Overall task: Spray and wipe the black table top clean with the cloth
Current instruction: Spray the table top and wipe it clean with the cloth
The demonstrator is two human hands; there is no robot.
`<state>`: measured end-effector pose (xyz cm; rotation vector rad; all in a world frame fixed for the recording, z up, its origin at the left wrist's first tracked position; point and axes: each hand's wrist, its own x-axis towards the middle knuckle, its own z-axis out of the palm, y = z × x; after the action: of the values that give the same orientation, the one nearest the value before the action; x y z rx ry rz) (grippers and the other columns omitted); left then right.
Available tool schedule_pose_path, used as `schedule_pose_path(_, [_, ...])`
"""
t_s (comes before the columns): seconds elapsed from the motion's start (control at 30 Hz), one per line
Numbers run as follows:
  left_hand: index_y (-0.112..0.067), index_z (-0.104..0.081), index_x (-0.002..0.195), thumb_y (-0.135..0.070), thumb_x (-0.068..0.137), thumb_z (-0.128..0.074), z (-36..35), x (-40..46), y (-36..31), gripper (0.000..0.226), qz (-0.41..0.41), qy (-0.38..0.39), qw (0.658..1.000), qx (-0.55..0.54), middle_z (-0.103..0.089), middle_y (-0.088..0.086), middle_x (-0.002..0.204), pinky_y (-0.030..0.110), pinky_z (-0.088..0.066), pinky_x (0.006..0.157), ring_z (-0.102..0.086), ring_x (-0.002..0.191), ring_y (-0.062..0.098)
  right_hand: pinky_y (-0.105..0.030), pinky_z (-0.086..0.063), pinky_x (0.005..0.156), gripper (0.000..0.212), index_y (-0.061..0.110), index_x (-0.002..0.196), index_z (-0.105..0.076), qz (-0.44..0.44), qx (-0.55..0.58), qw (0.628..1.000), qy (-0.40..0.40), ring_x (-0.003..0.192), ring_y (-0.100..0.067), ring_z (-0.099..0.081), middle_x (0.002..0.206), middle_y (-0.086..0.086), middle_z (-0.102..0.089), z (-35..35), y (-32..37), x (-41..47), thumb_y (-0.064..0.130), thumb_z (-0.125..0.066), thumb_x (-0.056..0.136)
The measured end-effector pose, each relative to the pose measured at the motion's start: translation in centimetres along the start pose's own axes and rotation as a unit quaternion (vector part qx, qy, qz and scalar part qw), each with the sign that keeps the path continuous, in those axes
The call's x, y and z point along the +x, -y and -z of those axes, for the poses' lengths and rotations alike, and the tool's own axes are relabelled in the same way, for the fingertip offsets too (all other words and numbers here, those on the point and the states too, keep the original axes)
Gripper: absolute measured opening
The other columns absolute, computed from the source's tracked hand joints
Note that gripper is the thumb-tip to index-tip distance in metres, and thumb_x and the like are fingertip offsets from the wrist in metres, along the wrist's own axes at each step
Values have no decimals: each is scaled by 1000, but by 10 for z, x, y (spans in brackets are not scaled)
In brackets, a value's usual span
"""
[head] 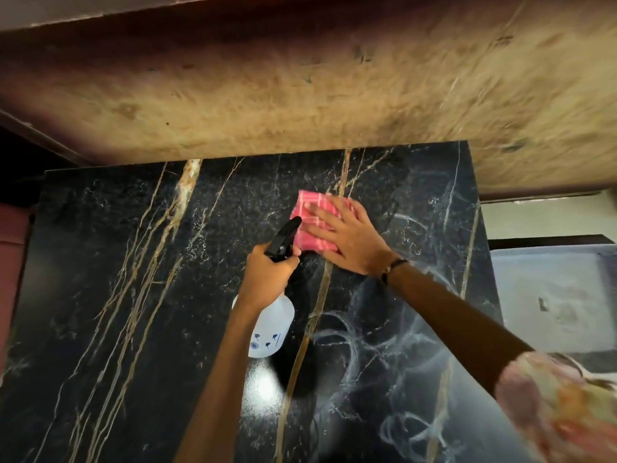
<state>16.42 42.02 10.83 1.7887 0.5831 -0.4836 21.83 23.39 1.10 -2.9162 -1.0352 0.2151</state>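
Observation:
The black marble table top with gold veins fills the lower view. A folded pink checked cloth lies on it near the far edge. My right hand presses flat on the cloth with straight, spread fingers. My left hand grips the neck of a translucent white spray bottle, its black nozzle pointing toward the cloth. The bottle hangs tilted above the table. Whitish swirled wipe streaks show on the table's right part.
A tan, mottled wall rises right behind the table's far edge. To the right, beyond the table's edge, stands a pale grey surface. A pinkish object sits past the left edge.

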Motion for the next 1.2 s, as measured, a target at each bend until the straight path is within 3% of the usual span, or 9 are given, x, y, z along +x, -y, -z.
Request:
schedule_pose_path(0.17, [-10,-65,83,-6,86,-62,2,-8,13,6,15,2,1000,-10,-48,4,54,17,-30,34,-36,28,5,-58,-17,115,58,40,147,-21,-65,2,998,-11,144,-35,-22,157,-2,-26,-7,-49,-77,60,-25,93])
schedule_pose_path(0.33, [-13,-66,81,-5,86,-62,2,-18,24,10,15,7,1000,-4,-54,8,60,18,-31,34,-38,28,4,-64,-17,111,58,39,146,-27,-208,42,977,-10,143,-38,-19,159,0,-20,10,-36,-25,61,-25,92])
schedule_pose_path(0.43, [-11,-65,81,-5,85,-63,0,-26,30,8,22,4,1000,-8,-52,5,57,19,-32,36,-38,29,4,-66,-10,113,56,41,147,-22,-143,27,989,5,145,-38,-12,160,0,-14,6,6,-2,58,-29,94])
schedule_pose_path(0.53, [-9,-63,72,-3,83,-63,-2,-36,35,13,22,-5,1000,-7,-47,-2,44,20,-30,39,-36,29,7,-64,-17,113,54,40,145,-21,-39,19,999,9,144,-38,-18,159,-1,-21,-1,46,-24,56,-25,94])
schedule_pose_path(0.67, [-7,-64,74,-2,84,-62,-2,-48,41,12,17,-3,1000,-9,-48,2,47,22,-30,40,-34,28,8,-58,-16,114,57,39,145,-28,24,-4,1000,2,143,-34,-25,156,0,-28,-10,33,-92,58,-31,92])
schedule_pose_path(0.83, [-11,-65,79,-4,86,-62,-3,-67,52,11,23,-8,999,-21,-52,10,58,19,-30,35,-36,27,5,-59,-21,113,59,40,146,-20,-93,3,996,10,142,-36,-26,157,-2,-25,-4,-22,-106,59,-28,91])
schedule_pose_path(0.93, [-13,-66,75,-3,85,-63,-4,-78,64,15,26,-11,999,-34,-52,9,56,19,-31,35,-36,28,5,-63,-10,113,58,42,148,-18,-175,38,984,-1,145,-38,-13,161,1,-14,-2,4,-63,58,-31,93])
schedule_pose_path(1.07, [-17,-67,70,2,83,-62,-4,-93,79,24,31,-28,998,-51,-52,5,53,18,-30,35,-35,28,6,-66,-13,112,57,40,147,-19,-73,26,997,7,145,-39,-12,160,-1,-14,-11,68,-48,56,-31,94])
schedule_pose_path(1.2, [-16,-62,61,0,82,-64,-3,-110,90,26,34,-42,998,-38,-47,-6,36,23,-31,43,-36,28,5,-58,-10,116,54,41,146,-22,66,8,998,9,146,-35,-16,158,2,-21,-22,91,-114,56,-28,95])
